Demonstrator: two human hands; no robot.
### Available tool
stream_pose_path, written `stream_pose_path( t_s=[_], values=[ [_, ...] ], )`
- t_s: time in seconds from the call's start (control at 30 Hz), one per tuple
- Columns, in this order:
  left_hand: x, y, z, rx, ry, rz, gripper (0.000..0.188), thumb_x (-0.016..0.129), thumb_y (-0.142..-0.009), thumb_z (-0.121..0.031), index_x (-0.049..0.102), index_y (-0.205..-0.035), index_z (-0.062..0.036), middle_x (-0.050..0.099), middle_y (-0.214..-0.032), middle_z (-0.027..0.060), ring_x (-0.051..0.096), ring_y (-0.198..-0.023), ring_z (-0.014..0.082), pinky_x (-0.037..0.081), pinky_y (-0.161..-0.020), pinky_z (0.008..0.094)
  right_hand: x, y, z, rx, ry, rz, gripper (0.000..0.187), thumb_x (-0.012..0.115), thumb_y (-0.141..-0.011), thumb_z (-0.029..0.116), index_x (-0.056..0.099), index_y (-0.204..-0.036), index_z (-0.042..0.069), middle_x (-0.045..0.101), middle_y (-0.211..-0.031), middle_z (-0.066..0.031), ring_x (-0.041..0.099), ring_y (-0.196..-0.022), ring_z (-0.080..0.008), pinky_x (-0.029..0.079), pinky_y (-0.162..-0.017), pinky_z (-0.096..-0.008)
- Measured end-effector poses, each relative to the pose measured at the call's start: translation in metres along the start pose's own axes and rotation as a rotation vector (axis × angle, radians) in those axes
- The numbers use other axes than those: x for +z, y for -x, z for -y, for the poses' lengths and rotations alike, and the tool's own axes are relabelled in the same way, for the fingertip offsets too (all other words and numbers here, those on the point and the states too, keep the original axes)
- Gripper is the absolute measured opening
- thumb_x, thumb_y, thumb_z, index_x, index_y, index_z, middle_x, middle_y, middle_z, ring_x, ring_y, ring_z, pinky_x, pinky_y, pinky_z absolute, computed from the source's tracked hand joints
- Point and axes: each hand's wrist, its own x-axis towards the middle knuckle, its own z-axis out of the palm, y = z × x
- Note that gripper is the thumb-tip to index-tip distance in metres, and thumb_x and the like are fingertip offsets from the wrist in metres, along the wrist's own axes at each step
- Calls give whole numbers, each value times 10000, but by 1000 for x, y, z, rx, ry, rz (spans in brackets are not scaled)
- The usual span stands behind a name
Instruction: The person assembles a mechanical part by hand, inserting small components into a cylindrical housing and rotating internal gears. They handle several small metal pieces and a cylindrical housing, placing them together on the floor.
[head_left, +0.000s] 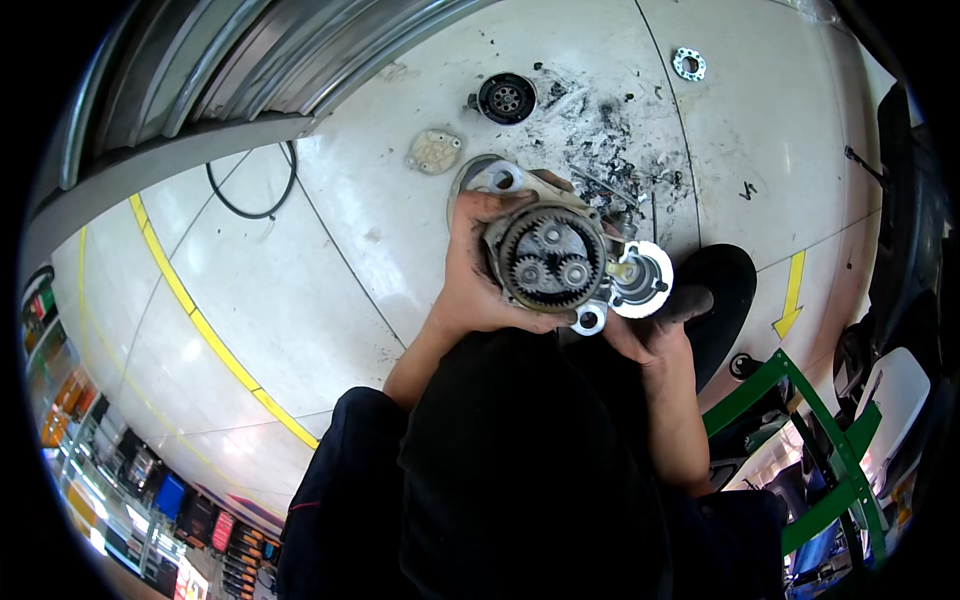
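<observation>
A metal starter motor gear housing (588, 319) is held up over my knees, its open face toward me. Inside its toothed ring sit three small planetary gears (552, 262), dark with grease. A bright, round solenoid casing (657, 281) is joined to its right side. My left hand (475, 275) wraps round the left side of the housing, thumb at the upper edge and fingers underneath. My right hand (652, 338) is closed round the solenoid casing from below and the right, its fingers partly hidden behind the metal.
Beyond my hands a black round motor part (506, 98), a beige plate (434, 151) and a silver ring (689, 64) lie on the floor. Black debris (610, 130) and thin rods are scattered there. A green metal frame (842, 450) stands at right, a ribbed shutter (240, 60) upper left.
</observation>
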Motion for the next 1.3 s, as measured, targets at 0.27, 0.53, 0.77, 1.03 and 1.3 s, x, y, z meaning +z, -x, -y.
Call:
stream_pose_path(
  t_s=[0.27, 0.53, 0.77, 1.03, 1.3],
  values=[
    [-1, 8, -11, -237, -104, 7, 1060, 980, -425, -163, 317, -1241, -28, 460, -1263, 147, 521, -1195, 250, 405, -1038, 399, 6, 8, -6, -75, -38, -143, 1502, 655, -395, 851, 123, -1458, -67, 316, -1468, -216, 357, -1358, -301, 301, -1136, -441],
    [-1, 9, -15, -193, -67, -33, 1068, 982, -410, -175, 307, -1231, -67, 500, -1238, 152, 532, -1169, 246, 400, -1039, 387, 6, 16, -11, -99, 120, -121, 1369, 726, -538, 776, 160, -1453, -71, 382, -1421, -183, 406, -1315, -277, 320, -1101, -394],
    [4, 7, -18, -119, 45, -112, 987, 956, -466, -134, 312, -1212, -80, 569, -1199, 189, 571, -1133, 268, 446, -982, 419, -6, 7, -3, -8, 93, -29, 1161, 618, -703, 766, 286, -1442, -67, 437, -1408, -204, 480, -1272, -268, 399, -1049, -368],
    [-5, 13, -11, -198, -183, -93, 985, 968, -430, -168, 369, -1194, 0, 518, -1209, 165, 543, -1153, 238, 423, -1010, 367, 19, 11, 41, -69, 699, -261, 301, 643, -843, 79, 613, -1107, -61, 643, -894, -31, 563, -810, -79, 455, -744, -228],
    [-5, 10, -12, -139, -341, -56, 1005, 981, -414, -231, 390, -1186, 24, 541, -1194, 176, 567, -1126, 243, 445, -988, 365, -18, -2, 22, -192, 407, -137, 297, 664, -823, 91, 618, -1081, -50, 638, -915, -56, 587, -839, -122, 471, -779, -263]
  ],
)
